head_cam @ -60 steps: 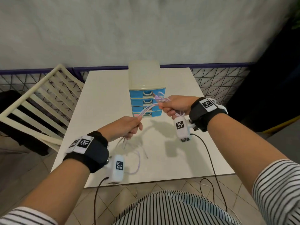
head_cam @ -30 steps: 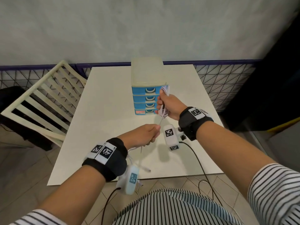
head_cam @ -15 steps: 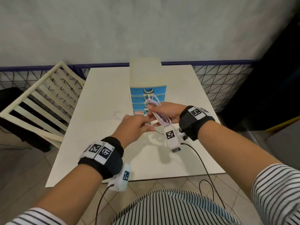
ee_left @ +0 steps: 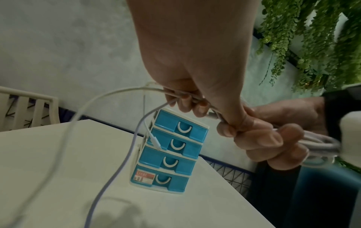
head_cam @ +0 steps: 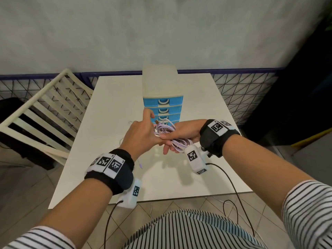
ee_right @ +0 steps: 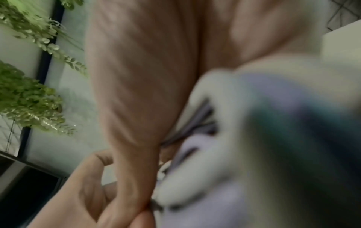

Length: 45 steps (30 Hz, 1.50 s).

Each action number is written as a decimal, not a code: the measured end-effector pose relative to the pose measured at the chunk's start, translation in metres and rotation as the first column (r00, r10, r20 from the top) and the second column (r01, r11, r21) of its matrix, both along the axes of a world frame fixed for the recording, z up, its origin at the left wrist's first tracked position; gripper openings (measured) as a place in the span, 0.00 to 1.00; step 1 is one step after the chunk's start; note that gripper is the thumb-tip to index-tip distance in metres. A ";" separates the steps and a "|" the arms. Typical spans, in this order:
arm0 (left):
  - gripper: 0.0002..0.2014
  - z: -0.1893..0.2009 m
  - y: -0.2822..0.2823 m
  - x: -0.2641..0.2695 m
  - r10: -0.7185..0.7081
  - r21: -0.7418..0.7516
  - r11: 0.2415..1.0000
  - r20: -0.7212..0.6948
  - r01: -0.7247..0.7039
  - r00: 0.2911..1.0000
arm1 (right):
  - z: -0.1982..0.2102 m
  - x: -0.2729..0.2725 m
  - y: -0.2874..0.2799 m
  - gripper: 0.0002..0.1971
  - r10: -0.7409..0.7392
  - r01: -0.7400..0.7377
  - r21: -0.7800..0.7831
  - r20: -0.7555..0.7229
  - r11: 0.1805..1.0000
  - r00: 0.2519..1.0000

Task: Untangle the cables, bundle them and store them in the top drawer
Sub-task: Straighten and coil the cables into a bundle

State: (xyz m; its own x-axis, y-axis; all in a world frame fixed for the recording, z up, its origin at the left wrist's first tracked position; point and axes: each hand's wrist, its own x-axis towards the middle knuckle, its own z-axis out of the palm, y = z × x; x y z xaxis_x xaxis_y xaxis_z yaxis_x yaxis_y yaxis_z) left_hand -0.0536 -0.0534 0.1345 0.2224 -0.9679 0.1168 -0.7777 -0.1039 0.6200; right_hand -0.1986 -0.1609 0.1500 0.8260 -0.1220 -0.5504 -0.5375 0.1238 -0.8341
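Observation:
A coil of lilac and white cables (head_cam: 168, 134) lies across my right hand (head_cam: 177, 134), whose thumb and fingers curl round it, just in front of the blue drawer unit (head_cam: 163, 103). My left hand (head_cam: 142, 133) touches the right one and pinches the loose cable strands (ee_left: 187, 94). From there the free lilac and white tails (ee_left: 125, 154) hang down toward the table (head_cam: 111, 123). All the drawers (ee_left: 180, 128) of the unit are closed. The right wrist view shows only a blurred coil (ee_right: 224, 169) against my palm.
A cream slatted chair (head_cam: 45, 112) stands left of the white table. A black wire-mesh fence (head_cam: 242, 90) runs behind it, with a grey wall above. Green hanging plants (ee_left: 312, 38) are at the right. Dark sensor cables (head_cam: 231, 191) trail off the table's near edge.
Two seconds ago my hands were apart with the cable stretched between them. Since then they have met in front of the drawers, and the cable is now coiled in my right hand.

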 end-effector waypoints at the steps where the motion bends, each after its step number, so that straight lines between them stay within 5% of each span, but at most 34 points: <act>1: 0.43 -0.001 -0.001 -0.001 -0.006 0.022 1.000 0.031 0.005 1.000 | 0.001 0.000 -0.001 0.14 0.027 -0.027 -0.040 -0.014 0.999 1.000; 4: 0.38 -0.003 0.000 0.008 0.031 0.120 0.992 0.062 -0.038 0.998 | -0.002 -0.001 -0.013 0.14 0.039 -0.059 -0.237 -0.088 0.970 0.995; 8: 0.11 -0.004 0.008 0.027 0.007 0.268 0.963 -0.019 -0.002 1.000 | -0.011 -0.006 -0.030 0.14 -0.171 0.140 -0.397 -0.043 0.907 0.984; 13: 0.16 -0.014 0.000 0.007 -0.021 0.315 0.935 -0.405 0.161 0.914 | -0.013 0.008 -0.022 0.14 -0.352 0.367 -0.411 0.115 0.835 0.929; 18: 0.14 -0.017 -0.005 -0.006 -0.003 0.216 0.970 -0.462 0.115 0.887 | -0.017 0.017 -0.011 0.22 -0.401 0.414 -0.312 0.106 0.855 0.910; 26: 0.20 0.002 -0.014 -0.030 -0.013 0.149 0.986 -0.349 0.069 0.937 | -0.021 0.029 0.008 0.47 -0.458 0.447 0.133 0.071 0.885 0.886; 31: 0.15 0.006 -0.014 -0.032 -0.021 0.160 0.985 -0.222 0.057 0.975 | -0.021 0.034 0.001 0.15 -0.581 0.581 0.045 0.149 0.813 0.800; 35: 0.12 0.009 -0.007 -0.035 -0.038 0.147 0.988 -0.055 0.046 0.998 | -0.025 0.040 -0.012 0.14 -0.637 0.683 -0.249 0.248 0.686 0.730; 39: 0.12 -0.005 0.005 -0.029 0.063 0.214 0.973 0.099 -0.083 0.993 | -0.023 0.028 -0.033 0.13 -0.701 0.787 -0.234 0.361 0.570 0.615; 42: 0.14 -0.009 0.008 -0.024 0.047 0.122 0.990 0.142 -0.064 0.989 | -0.023 0.023 -0.033 0.16 -0.691 0.774 -0.215 0.353 0.596 0.631; 45: 0.12 -0.007 0.008 -0.017 -0.016 -0.040 0.999 0.337 0.031 0.942 | -0.015 0.020 -0.027 0.17 -0.655 0.700 -0.120 0.271 0.705 0.706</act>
State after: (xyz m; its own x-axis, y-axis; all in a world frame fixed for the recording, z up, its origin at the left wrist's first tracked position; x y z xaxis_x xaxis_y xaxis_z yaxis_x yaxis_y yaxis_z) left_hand -0.0711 -0.0452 0.1276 0.1400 -0.9647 0.2232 -0.9435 -0.0616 0.3256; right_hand -0.1782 -0.1877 0.1352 0.5594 -0.7774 -0.2875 -0.1989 0.2109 -0.9571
